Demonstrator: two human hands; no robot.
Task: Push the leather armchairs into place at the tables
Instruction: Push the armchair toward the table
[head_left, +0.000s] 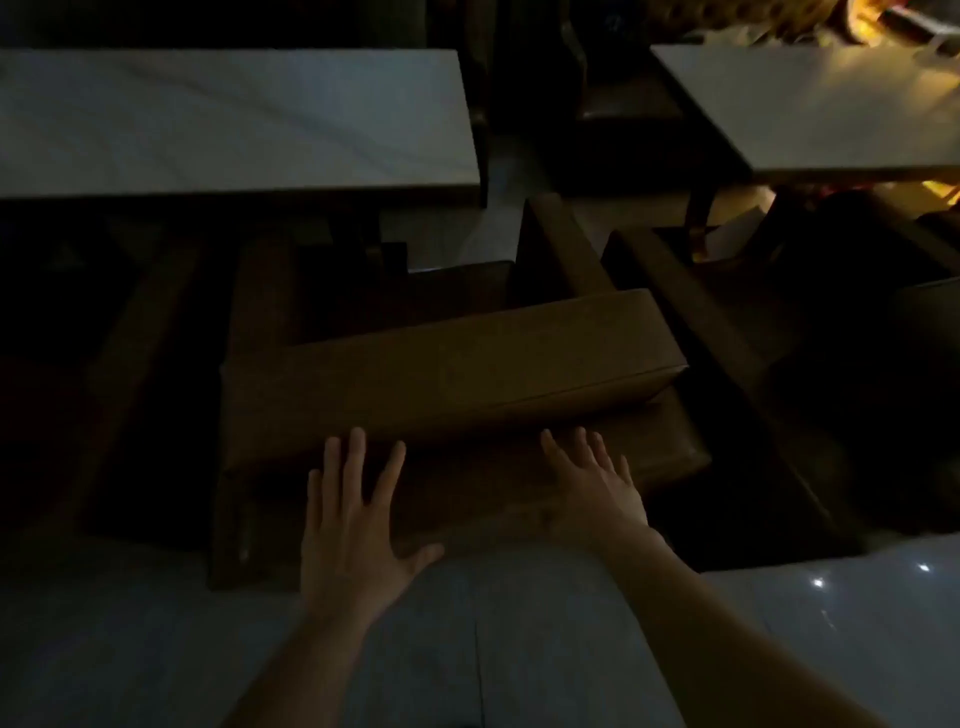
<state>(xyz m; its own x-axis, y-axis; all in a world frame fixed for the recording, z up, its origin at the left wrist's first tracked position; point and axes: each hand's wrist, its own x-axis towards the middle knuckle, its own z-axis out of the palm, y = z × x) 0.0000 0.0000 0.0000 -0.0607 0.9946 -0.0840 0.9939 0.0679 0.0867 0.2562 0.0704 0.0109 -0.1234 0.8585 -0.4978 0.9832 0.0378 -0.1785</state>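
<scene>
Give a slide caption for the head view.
Both hands, left and right, press flat against an armchair back facing a white table.

Left table (234, 119) cut off at left edge, armchair (441, 374) seat lost in darkness

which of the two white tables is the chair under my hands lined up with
The left white table. The brown leather armchair that both hands press, left hand and right hand, faces its near edge; the right white table stands off across the aisle.
</scene>
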